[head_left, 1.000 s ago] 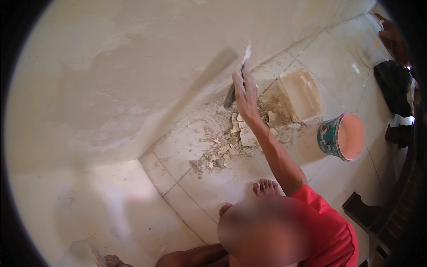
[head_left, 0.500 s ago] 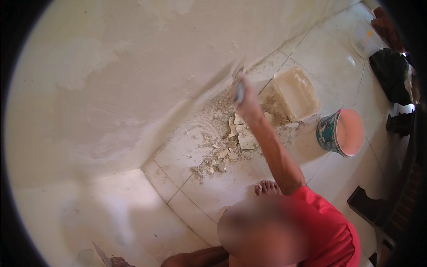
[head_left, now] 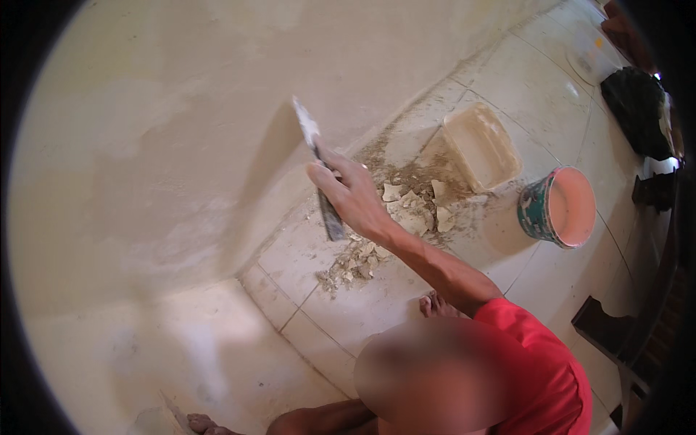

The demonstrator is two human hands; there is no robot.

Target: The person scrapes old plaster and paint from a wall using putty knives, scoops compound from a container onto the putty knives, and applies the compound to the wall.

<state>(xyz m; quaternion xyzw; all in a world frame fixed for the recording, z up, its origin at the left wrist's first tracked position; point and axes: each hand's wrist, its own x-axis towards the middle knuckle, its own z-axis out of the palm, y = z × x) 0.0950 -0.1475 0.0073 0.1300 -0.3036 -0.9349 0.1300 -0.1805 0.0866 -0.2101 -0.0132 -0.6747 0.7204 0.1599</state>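
the bare right forearm [head_left: 435, 268] stretches from near right toward far left, wrist almost straight, the right hand [head_left: 351, 192] closed in a grip; the left hand [head_left: 203, 423] shows only partly, near left.

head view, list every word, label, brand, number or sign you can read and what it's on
No text can be read.
Green round plastic bucket with a pink inside: markings on its side, too small and blurred to read.
Clear plastic container: a small orange mark, not legible.
Flat scraper with dark handle, in the right hand: no lettering visible.
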